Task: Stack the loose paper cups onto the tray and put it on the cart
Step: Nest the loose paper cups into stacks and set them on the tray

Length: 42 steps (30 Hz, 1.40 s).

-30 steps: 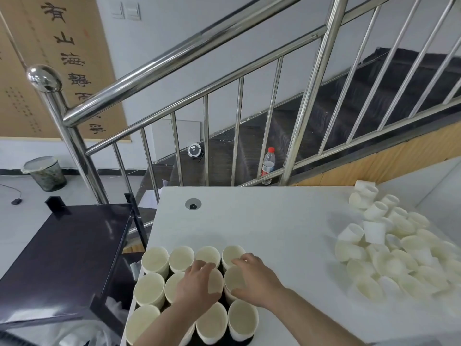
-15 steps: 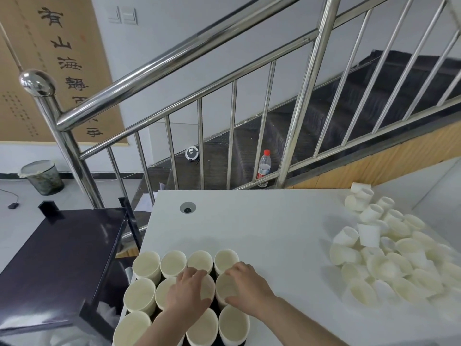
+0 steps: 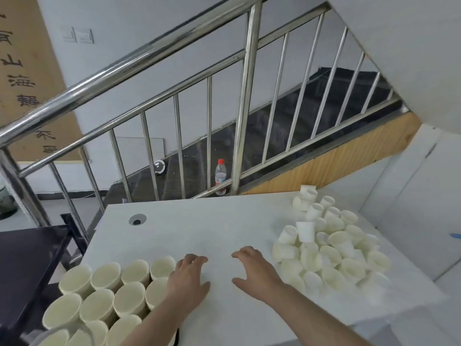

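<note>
From the head view, the left hand (image 3: 187,280) and right hand (image 3: 254,270) hover over the white surface (image 3: 199,228), fingers spread, gripping nothing. Upright stacked cups (image 3: 107,293) stand left of the hands; loose paper cups (image 3: 326,248) lie heaped to their right.

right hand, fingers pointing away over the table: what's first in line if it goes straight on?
Probably nothing: the right hand points across bare white table toward its far edge. The loose cup pile lies off to its right.
</note>
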Each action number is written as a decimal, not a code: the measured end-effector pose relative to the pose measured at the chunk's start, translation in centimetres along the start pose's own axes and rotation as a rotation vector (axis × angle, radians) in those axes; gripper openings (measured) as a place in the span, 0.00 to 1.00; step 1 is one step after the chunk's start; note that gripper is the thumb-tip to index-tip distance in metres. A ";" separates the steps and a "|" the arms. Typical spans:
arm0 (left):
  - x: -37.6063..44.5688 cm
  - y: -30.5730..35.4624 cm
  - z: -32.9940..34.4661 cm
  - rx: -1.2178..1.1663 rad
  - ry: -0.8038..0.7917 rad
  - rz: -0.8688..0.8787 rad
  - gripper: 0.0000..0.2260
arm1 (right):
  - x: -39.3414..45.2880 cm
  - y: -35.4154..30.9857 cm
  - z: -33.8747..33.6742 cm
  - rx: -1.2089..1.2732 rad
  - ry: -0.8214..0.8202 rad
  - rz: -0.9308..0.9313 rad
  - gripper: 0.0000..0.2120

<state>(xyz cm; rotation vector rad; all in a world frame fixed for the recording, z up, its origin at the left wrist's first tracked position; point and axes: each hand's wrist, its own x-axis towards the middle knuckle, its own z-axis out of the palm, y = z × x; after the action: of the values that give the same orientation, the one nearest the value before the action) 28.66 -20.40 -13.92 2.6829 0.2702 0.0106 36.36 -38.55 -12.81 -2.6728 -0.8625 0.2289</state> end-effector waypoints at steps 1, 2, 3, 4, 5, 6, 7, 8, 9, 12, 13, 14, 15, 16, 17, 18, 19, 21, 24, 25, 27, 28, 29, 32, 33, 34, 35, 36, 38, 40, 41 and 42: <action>0.1 1.7 0.7 -0.004 -0.006 0.010 0.25 | -0.8 1.6 -0.6 -0.008 0.012 0.016 0.28; 0.2 3.3 1.3 -0.006 -0.013 0.019 0.25 | -1.6 3.2 -1.2 -0.014 0.021 0.032 0.28; 0.3 4.8 2.1 0.001 -0.020 0.031 0.25 | -2.5 4.7 -1.8 -0.009 0.028 0.053 0.27; 0.5 6.5 2.9 -0.001 -0.031 0.040 0.25 | -3.3 6.4 -2.4 -0.008 0.034 0.073 0.27; 0.6 7.4 3.3 -0.008 -0.038 0.049 0.25 | -3.7 7.4 -2.7 -0.008 0.042 0.095 0.27; 0.8 9.0 4.0 -0.013 -0.050 0.058 0.25 | -4.4 9.0 -3.3 -0.004 0.054 0.116 0.27; 1.0 10.2 4.5 -0.012 -0.062 0.069 0.25 | -4.9 10.3 -3.8 0.003 0.063 0.140 0.27; 1.4 11.3 5.0 -0.009 -0.075 0.078 0.25 | -5.3 11.6 -4.2 0.009 0.070 0.164 0.27; 1.7 12.4 5.5 -0.011 -0.087 0.086 0.25 | -5.7 12.8 -4.7 0.012 0.077 0.187 0.27; 3.3 15.3 6.7 -0.003 -0.102 0.103 0.25 | -6.0 16.3 -6.1 0.017 0.105 0.239 0.28; 4.0 15.9 7.0 -0.009 -0.100 0.106 0.25 | -5.9 17.2 -6.5 0.013 0.116 0.252 0.28; 4.7 16.6 7.3 -0.010 -0.105 0.106 0.26 | -5.7 18.1 -6.9 0.014 0.122 0.265 0.28; 5.7 17.4 7.7 -0.008 -0.106 0.114 0.26 | -5.3 19.2 -7.1 0.020 0.123 0.276 0.28; 6.2 17.7 7.9 -0.005 -0.110 0.114 0.27 | -5.1 19.7 -7.4 0.028 0.120 0.282 0.28; 7.1 18.3 8.2 -0.012 -0.108 0.120 0.27 | -4.7 20.5 -7.6 0.034 0.121 0.291 0.28; 7.9 18.8 8.6 -0.019 -0.112 0.124 0.27 | -4.3 21.1 -7.8 0.042 0.118 0.298 0.29; 9.2 19.3 9.2 -0.025 -0.113 0.128 0.27 | -3.6 22.1 -8.1 0.047 0.116 0.302 0.29; 11.1 20.0 9.9 -0.040 -0.119 0.128 0.26 | -2.4 23.3 -8.3 0.044 0.107 0.310 0.29; 14.3 20.7 11.4 -0.064 -0.139 0.119 0.27 | 0.0 25.4 -8.6 0.046 0.061 0.330 0.30; 14.7 20.9 11.5 -0.067 -0.150 0.117 0.27 | 0.4 25.6 -8.7 0.048 0.047 0.343 0.30; 17.1 20.9 12.4 -0.085 -0.163 0.114 0.26 | 2.9 27.1 -8.7 0.044 0.009 0.362 0.32; 17.8 21.0 12.5 -0.090 -0.164 0.114 0.26 | 3.8 27.5 -8.8 0.043 -0.002 0.372 0.33; 19.0 20.7 12.9 -0.095 -0.170 0.103 0.26 | 5.1 28.1 -8.7 0.055 -0.013 0.385 0.34; 20.8 20.4 13.2 -0.088 -0.186 0.080 0.27 | 7.6 28.9 -8.6 0.095 -0.014 0.419 0.36; 21.6 20.1 13.5 -0.087 -0.193 0.073 0.27 | 8.6 29.2 -8.4 0.104 -0.020 0.423 0.37; 22.1 19.9 13.6 -0.083 -0.203 0.067 0.27 | 9.3 29.4 -8.2 0.107 -0.026 0.427 0.37; 22.4 19.7 13.7 -0.081 -0.209 0.059 0.27 | 9.9 29.6 -8.0 0.113 -0.027 0.433 0.38; 22.9 19.6 13.8 -0.074 -0.213 0.052 0.27 | 10.5 29.8 -7.8 0.123 -0.029 0.441 0.39; 23.6 19.3 14.2 -0.064 -0.219 0.042 0.27 | 11.5 30.1 -7.3 0.126 -0.044 0.451 0.40; 23.9 19.2 14.5 -0.070 -0.229 0.024 0.27 | 12.3 30.3 -6.8 0.128 -0.064 0.460 0.40; 24.0 19.1 14.8 -0.069 -0.233 0.018 0.27 | 12.6 30.4 -6.5 0.126 -0.067 0.456 0.39; 24.1 19.1 14.9 -0.067 -0.236 0.015 0.27 | 12.7 30.4 -6.4 0.126 -0.065 0.452 0.38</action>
<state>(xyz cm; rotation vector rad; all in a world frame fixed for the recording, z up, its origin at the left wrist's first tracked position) 56.66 -39.03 -20.03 2.5878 0.1723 -0.2847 64.57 -55.90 -18.18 -2.7155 -0.2372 0.4584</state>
